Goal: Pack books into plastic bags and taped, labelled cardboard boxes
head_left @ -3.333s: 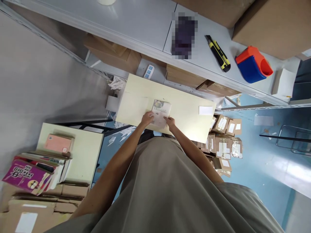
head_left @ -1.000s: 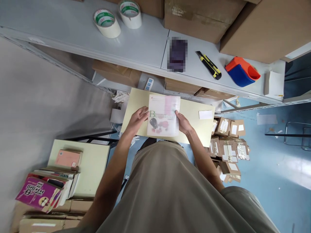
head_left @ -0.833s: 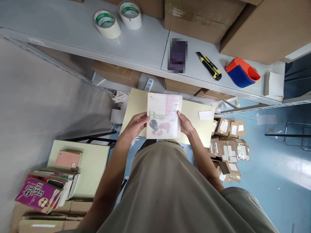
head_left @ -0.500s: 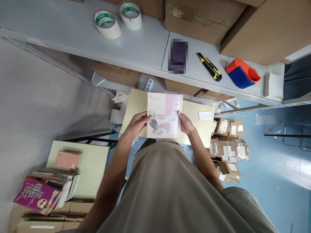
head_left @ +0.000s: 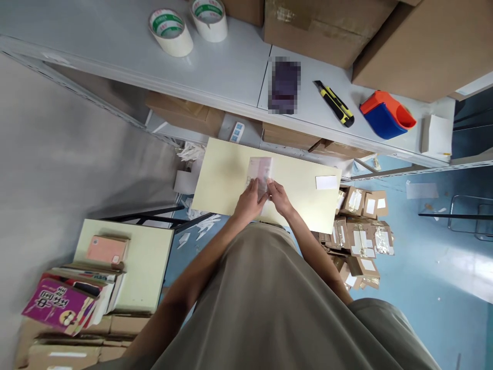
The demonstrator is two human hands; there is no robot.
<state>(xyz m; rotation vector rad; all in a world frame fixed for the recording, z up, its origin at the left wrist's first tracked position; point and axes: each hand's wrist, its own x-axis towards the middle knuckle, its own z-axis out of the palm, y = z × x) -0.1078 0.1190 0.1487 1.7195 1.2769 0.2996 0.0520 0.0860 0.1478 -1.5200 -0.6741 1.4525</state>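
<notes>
Between my two hands is a white-and-pink printed packet (head_left: 259, 169), which shows as a narrow upright shape over the pale yellow board (head_left: 221, 177). I cannot tell whether it is folded or turned edge-on. My left hand (head_left: 248, 200) grips its lower left part with bent fingers, covering some of the print. On the other edge, my right hand (head_left: 280, 196) pinches it with the thumb along the side. The hands are close together, nearly touching at the packet's lower part. A small white paper label (head_left: 326, 182) lies on the board to the right of my right hand.
The grey shelf ahead bears tape rolls (head_left: 170, 33), a blurred dark object (head_left: 284, 87), a yellow-black utility knife (head_left: 334, 104) and a red-blue tape dispenser (head_left: 388, 115). Small cartons (head_left: 362, 241) are piled at right. Books (head_left: 57, 306) stand stacked at lower left.
My hands have come closer together, the left one moving right and the right one slightly left. The packet, broad and facing me before, now looks much narrower.
</notes>
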